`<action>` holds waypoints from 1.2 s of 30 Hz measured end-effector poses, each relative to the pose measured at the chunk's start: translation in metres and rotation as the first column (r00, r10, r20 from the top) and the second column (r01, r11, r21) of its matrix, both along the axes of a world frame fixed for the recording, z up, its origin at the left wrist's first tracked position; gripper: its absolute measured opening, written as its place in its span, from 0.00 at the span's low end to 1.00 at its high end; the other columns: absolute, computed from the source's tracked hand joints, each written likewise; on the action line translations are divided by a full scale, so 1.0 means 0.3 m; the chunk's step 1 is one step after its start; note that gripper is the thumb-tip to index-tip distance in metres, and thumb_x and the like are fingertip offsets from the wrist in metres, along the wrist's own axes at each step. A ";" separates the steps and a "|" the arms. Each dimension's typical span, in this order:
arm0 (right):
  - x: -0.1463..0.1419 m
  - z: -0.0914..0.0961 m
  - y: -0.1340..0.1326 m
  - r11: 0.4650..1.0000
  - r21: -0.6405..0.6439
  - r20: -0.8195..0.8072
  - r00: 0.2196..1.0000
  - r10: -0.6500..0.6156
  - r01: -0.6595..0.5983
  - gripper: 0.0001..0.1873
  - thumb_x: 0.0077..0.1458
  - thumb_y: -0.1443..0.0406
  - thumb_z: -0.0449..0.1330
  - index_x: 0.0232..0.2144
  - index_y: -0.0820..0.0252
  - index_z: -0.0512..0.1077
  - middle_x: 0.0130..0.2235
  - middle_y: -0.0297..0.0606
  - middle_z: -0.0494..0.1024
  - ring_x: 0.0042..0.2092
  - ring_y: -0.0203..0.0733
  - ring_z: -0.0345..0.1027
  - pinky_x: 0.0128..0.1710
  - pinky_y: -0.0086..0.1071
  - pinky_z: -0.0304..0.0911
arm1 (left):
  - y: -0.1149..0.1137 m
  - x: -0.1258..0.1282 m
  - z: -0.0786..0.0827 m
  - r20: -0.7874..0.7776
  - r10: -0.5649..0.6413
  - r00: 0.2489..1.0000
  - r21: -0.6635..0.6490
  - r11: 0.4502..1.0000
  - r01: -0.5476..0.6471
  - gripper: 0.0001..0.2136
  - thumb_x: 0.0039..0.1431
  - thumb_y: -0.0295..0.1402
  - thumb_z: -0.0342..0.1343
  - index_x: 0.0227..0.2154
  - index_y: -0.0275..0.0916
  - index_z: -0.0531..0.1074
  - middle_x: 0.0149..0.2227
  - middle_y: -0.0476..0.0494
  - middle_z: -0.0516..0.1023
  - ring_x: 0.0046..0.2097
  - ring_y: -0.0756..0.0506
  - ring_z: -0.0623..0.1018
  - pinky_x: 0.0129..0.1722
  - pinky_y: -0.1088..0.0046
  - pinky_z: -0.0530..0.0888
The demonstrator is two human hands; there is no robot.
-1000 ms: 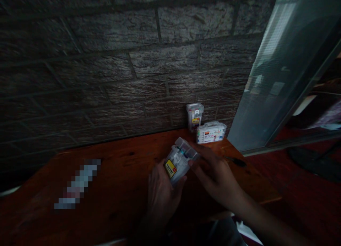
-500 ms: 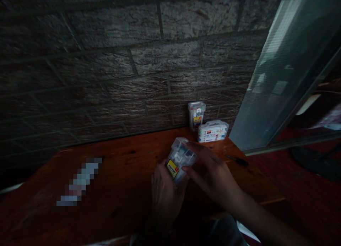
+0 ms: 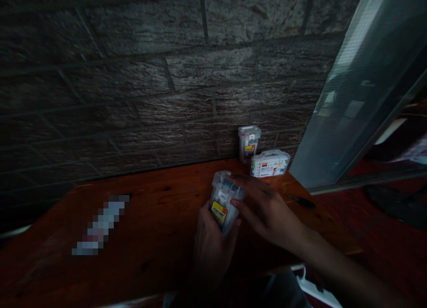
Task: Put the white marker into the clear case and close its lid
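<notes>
My left hand point(image 3: 215, 248) is wrapped round the lower part of a clear plastic marker box point(image 3: 228, 201) with a yellow label on its front. The box is tilted a little and its lid is on. Through its wall, pale markers with coloured ends show dimly. My right hand point(image 3: 268, 206) grips the box's upper right side near the lid, thumb in front and fingers over the top edge. Behind my hands, a similar marker box point(image 3: 248, 144) stands upright by the wall. Beside it is a clear carry case point(image 3: 270, 163) with a white printed label and a handle.
The wooden table point(image 3: 160, 223) runs along a rough brick wall point(image 3: 187, 72). A thin dark tool point(image 3: 302, 202) lies near its right end. A pixelated flat item point(image 3: 102, 226) lies on the left. A glass panel point(image 3: 333, 121) stands at the right.
The held marker box has turned slightly more upright, its label facing me more. Both hands stay on it. The whole view has shifted slightly.
</notes>
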State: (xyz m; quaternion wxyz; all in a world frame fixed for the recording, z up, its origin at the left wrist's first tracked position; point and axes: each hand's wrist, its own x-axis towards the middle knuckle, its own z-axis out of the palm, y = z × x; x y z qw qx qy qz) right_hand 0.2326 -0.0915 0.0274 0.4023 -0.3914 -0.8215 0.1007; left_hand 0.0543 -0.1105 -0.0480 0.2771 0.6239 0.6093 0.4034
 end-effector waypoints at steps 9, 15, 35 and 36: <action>0.031 0.008 0.105 0.984 -0.059 0.015 0.986 0.167 -0.165 0.26 0.69 0.65 0.58 0.68 0.51 0.66 0.62 0.45 0.77 0.62 0.51 0.73 0.62 0.50 0.69 | -0.001 -0.134 0.032 0.073 -0.267 0.961 0.035 0.963 0.266 0.30 0.69 0.45 0.55 0.67 0.42 0.54 0.64 0.30 0.70 0.63 0.34 0.75 0.61 0.51 0.74; 0.042 -0.009 0.220 0.949 -0.118 -0.090 0.955 0.284 -0.293 0.22 0.69 0.64 0.61 0.63 0.54 0.70 0.60 0.44 0.80 0.59 0.49 0.77 0.58 0.48 0.73 | 0.183 -0.250 0.138 0.201 -0.462 0.864 0.092 0.887 0.453 0.47 0.62 0.41 0.67 0.74 0.52 0.42 0.73 0.33 0.58 0.66 0.33 0.71 0.66 0.44 0.70; -0.022 -0.058 0.246 0.927 -0.066 -0.217 0.912 0.349 -0.370 0.41 0.52 0.79 0.58 0.65 0.46 0.66 0.57 0.38 0.73 0.61 0.48 0.67 0.60 0.47 0.66 | 0.260 -0.113 0.122 0.556 -0.451 0.698 0.214 0.890 0.404 0.25 0.56 0.24 0.63 0.56 0.46 0.69 0.53 0.45 0.78 0.53 0.41 0.79 0.54 0.61 0.76; -0.026 -0.063 0.241 0.927 -0.061 -0.228 0.910 0.347 -0.369 0.40 0.52 0.79 0.57 0.65 0.46 0.66 0.58 0.38 0.72 0.61 0.48 0.67 0.60 0.47 0.66 | 0.254 -0.109 0.125 0.557 -0.442 0.703 0.209 0.894 0.396 0.24 0.57 0.24 0.62 0.56 0.46 0.69 0.53 0.45 0.78 0.52 0.41 0.79 0.53 0.61 0.76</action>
